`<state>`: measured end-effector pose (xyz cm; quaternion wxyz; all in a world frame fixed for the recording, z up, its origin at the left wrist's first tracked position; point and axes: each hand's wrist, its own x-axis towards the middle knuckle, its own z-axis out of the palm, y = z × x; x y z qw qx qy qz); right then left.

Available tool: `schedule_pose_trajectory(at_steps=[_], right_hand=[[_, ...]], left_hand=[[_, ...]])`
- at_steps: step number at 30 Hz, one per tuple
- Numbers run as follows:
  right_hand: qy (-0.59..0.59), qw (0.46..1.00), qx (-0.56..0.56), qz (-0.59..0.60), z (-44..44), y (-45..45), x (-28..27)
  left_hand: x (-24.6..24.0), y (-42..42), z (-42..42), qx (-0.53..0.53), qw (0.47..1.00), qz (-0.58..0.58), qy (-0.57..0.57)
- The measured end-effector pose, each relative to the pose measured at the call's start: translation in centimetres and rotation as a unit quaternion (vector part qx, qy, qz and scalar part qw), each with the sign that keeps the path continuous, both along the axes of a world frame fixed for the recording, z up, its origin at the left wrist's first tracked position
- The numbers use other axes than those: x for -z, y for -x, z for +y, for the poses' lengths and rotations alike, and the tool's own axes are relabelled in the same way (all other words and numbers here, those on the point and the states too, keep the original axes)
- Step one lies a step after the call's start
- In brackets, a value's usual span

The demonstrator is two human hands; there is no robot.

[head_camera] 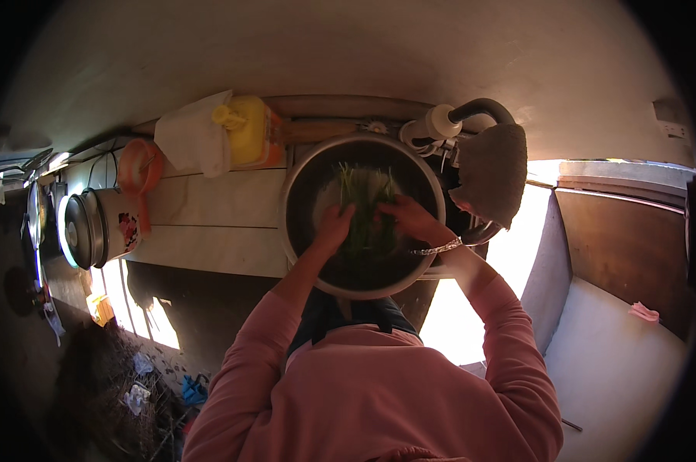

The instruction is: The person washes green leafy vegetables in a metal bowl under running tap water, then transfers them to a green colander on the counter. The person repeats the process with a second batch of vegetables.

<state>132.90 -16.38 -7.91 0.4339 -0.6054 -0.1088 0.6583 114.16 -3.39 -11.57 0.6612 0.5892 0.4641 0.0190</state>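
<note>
A wide metal basin [288, 231] sits at the counter's edge right in front of me. Inside it is a bunch of thin green stalks [359, 222], some long-leaved vegetable, blurred in the dim light. My left hand [335, 226] grips the stalks from the left, thumb toward the middle. From the right, my right hand [412, 218] holds more of them, its wrist circled by a metal bracelet [440, 248]. The lower ends of the stalks are hard to make out against the dark inside of the basin.
On the tiled counter [220, 248] stand a yellow jug [248, 130], a white cloth [194, 136], an orange ladle [140, 167] and a lidded pot [99, 228]. A grey towel [491, 173] hangs over a curved pipe [489, 110] at right. Brushwood and plastic bags [137, 398] lie on the floor at lower left.
</note>
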Motion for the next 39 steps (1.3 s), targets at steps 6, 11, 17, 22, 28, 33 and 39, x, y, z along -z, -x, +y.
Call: schedule_pose_trajectory(at_steps=[6, 11, 17, 22, 28, 33, 39], right_hand=[[0.007, 0.911, -0.134, -0.389, 0.4, -1.4, 3.8], [0.011, 0.871, -0.074, -0.486, 1.6, 0.2, 8.7], [0.076, 0.879, -0.078, -0.464, 2.6, 0.4, 7.2], [0.051, 0.891, -0.089, -0.443, 1.7, -1.5, 7.1], [-0.02, 0.924, -0.054, -0.379, 2.0, -1.0, 7.9], [0.04, 0.902, -0.128, -0.411, 1.7, -2.2, 11.0], [-0.01, 0.957, 0.03, -0.287, 1.3, -1.7, 8.7]], left_hand=[[1.6, 0.7, 0.3, 0.092, 0.964, 0.087, -0.235], [1.9, -1.9, -1.2, 0.06, 0.878, 0.137, -0.454], [5.3, -1.0, -0.2, 0.134, 0.836, 0.157, -0.509], [7.0, -0.2, 0.8, 0.097, 0.896, 0.181, -0.395], [4.5, -1.1, 0.3, 0.056, 0.892, 0.148, -0.422], [6.3, -0.1, 0.8, 0.029, 0.951, 0.084, -0.297], [0.2, -0.3, -0.1, 0.122, 0.851, 0.099, -0.501]])
